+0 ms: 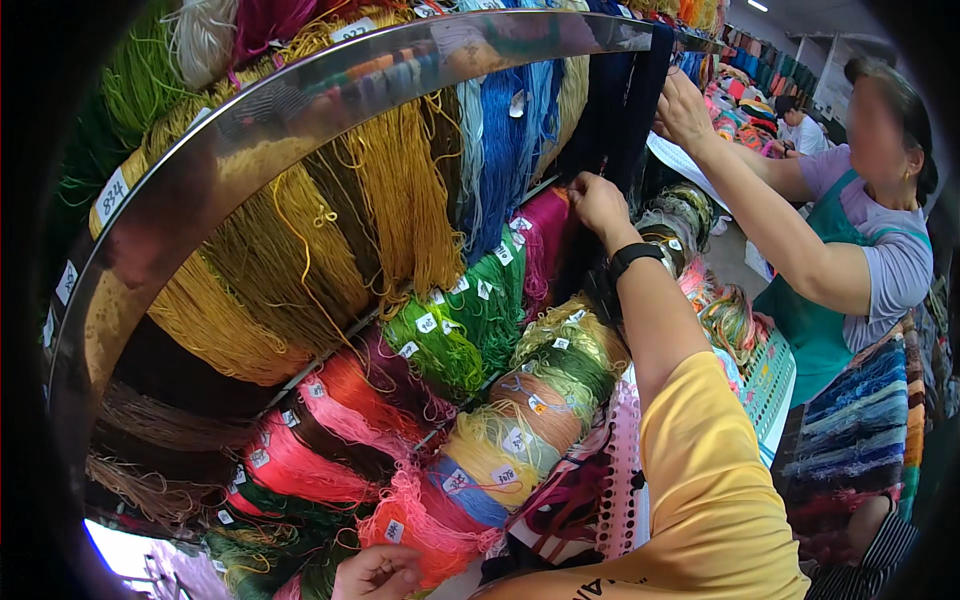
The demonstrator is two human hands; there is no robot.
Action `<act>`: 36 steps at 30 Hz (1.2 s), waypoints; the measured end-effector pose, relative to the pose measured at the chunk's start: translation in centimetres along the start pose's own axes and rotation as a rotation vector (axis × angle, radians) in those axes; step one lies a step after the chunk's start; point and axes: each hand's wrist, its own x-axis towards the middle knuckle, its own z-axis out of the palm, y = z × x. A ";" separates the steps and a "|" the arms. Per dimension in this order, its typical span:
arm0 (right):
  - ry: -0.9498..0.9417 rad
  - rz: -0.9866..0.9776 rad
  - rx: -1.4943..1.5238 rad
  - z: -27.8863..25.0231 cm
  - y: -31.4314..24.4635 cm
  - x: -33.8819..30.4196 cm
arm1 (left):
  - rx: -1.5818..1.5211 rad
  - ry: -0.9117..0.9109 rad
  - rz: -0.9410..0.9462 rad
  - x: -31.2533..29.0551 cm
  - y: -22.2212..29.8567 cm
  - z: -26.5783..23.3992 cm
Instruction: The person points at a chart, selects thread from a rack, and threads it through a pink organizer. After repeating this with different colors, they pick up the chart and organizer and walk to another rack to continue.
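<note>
My right hand, with a black watch on its wrist, reaches forward to the rack. Its fingers are pinched at the lower part of a dark navy thread hank, just above magenta thread. At the lower edge, my left hand is loosely curled near coral-pink thread, with nothing visible in its fingers. A co-worker's raised hand touches the upper right side of the same dark hank.
A curved shiny metal rail arches over hanging gold thread hanks and blue hanks. Labelled green bundles lie below. The co-worker in a green apron stands at the right. Behind, another person is near colourful heaps.
</note>
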 end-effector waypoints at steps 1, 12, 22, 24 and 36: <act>-0.001 -0.001 0.001 -0.1 0.2 -0.1 | 0.004 0.003 -0.008 0.0 0.0 0.1; 0.011 0.052 0.070 -1.6 -0.2 -2.1 | 0.036 -0.011 -0.027 -0.1 0.3 0.0; 0.102 -0.070 0.601 -8.4 -3.2 -8.7 | 0.033 -0.078 0.241 -0.2 -1.2 0.2; -0.010 -0.031 0.909 -12.4 -5.0 -12.8 | 0.115 -0.090 0.281 0.8 -1.8 0.7; -0.141 -0.643 1.729 -37.9 -7.9 -37.4 | 0.030 -0.164 0.424 -0.3 -1.7 1.2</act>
